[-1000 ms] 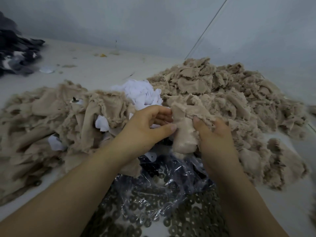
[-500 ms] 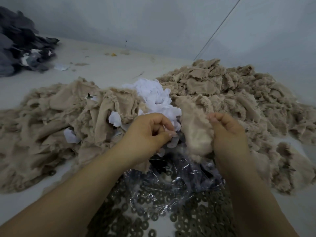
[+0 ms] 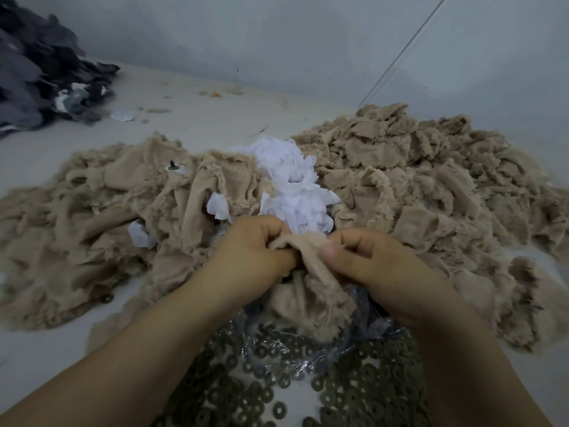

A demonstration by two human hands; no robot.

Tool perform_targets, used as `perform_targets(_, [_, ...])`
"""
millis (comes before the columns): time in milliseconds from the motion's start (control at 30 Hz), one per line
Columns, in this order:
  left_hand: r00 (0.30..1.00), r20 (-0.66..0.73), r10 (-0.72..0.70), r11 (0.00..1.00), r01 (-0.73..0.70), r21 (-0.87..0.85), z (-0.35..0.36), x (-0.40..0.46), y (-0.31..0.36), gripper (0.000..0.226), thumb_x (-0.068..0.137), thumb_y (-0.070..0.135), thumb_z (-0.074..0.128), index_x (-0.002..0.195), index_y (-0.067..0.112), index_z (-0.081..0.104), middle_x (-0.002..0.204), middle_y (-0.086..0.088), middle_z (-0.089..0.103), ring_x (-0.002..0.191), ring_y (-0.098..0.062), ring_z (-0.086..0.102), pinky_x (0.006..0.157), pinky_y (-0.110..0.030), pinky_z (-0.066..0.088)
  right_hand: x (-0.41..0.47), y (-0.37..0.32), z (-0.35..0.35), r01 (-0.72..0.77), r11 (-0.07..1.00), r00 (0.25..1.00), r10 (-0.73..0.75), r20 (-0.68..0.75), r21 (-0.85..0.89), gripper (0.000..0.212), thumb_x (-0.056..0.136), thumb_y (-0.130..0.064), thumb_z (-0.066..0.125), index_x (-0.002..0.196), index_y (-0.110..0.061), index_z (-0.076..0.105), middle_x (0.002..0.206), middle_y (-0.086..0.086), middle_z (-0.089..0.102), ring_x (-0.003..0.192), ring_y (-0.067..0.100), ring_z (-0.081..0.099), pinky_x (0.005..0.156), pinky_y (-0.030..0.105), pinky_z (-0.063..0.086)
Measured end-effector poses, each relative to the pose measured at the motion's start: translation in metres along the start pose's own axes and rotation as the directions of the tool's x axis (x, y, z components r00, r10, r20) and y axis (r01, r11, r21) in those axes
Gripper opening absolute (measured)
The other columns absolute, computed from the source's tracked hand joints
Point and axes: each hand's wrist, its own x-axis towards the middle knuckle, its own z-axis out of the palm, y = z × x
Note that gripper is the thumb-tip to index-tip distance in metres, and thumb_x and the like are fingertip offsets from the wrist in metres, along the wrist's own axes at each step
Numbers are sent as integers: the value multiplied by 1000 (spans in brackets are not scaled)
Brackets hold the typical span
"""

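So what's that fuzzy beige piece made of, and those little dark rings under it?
The fuzzy beige fabric piece looks like soft plush cloth: matt, with a frayed, furry edge. The small dark rings look like dull metal washers, flat with a centre hole, though hard plastic is possible.

A pale surface (image 3: 197, 124) carries two heaps of beige fabric cuttings: one at left centre (image 3: 92, 217), one at right centre (image 3: 431, 180). White scraps (image 3: 292, 183) lie between them. A dark fabric pile (image 3: 43, 78) occupies the upper left. Ring-shaped metal washers (image 3: 246, 396) cover the lower centre, partly under a crumpled clear plastic bag (image 3: 277, 349). A small yellow fragment (image 3: 215, 94) lies near the grey wall (image 3: 277, 35).
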Motion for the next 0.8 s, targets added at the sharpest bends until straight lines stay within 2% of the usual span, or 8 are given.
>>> perform_targets(133, [982,67,-179,954,190,-232,-8,-5,5,28,61,7,67,72,-15,54,64,-13,45,59,-24,41,53,-27,31,-2,-5,6,56,972,996,-38,-80,227,26,82,-31,71,78,-6,68,78,14,70,71,22,66,65,29,55])
perform_targets(233, [969,120,-215,924,242,-297,-16,-15,10,35,56,5,59,80,-21,55,75,-23,51,58,-33,43,58,-31,39,-2,-9,9,16,933,994,24,-107,359,33,80,-28,65,95,2,66,92,27,72,80,33,69,70,39,61])
perform_targets(300, [964,106,-243,875,265,-405,-20,-18,9,46,62,0,55,102,-22,61,100,-45,58,81,-54,55,85,-56,51,-3,-12,14,16,942,993,25,-116,335,47,79,-29,64,104,10,62,98,32,70,84,35,68,73,42,59])
perform_targets(367, [955,84,-286,807,287,-516,-22,-23,10,44,74,-6,53,116,-20,58,122,-54,42,108,-55,50,106,-67,31,-7,-14,18,-12,960,996,35,-76,280,59,78,-35,64,108,16,58,99,35,68,80,35,68,72,41,59])
perform_targets(500, [949,29,-315,743,266,-615,-20,-30,5,28,90,-2,55,115,-14,58,106,-33,61,92,-42,60,90,-49,53,-14,-17,21,-129,978,988,113,102,162,74,68,-46,83,98,18,62,92,39,65,73,34,60,63,33,49])
perform_targets(633, [971,18,-240,774,202,-600,-22,-38,0,31,78,6,68,108,1,64,99,-18,73,82,-29,72,71,-40,61,-13,-14,23,-139,972,990,137,25,190,40,69,-40,75,73,-1,69,65,14,68,50,18,60,46,22,46])
perform_targets(700, [979,83,-188,804,202,-559,-23,-40,-6,51,67,-2,78,115,1,62,107,-19,73,90,-30,72,73,-38,62,-10,-12,26,-122,917,992,129,8,379,41,78,-33,66,94,4,72,93,24,74,77,27,72,67,33,60])
perform_targets(800, [977,186,-106,898,174,-404,-21,-45,-13,62,67,-9,68,123,15,61,118,-9,71,109,-26,68,90,-41,57,-10,-17,37,-167,815,986,140,91,554,45,83,-25,61,117,5,67,115,26,70,100,35,70,88,43,59])
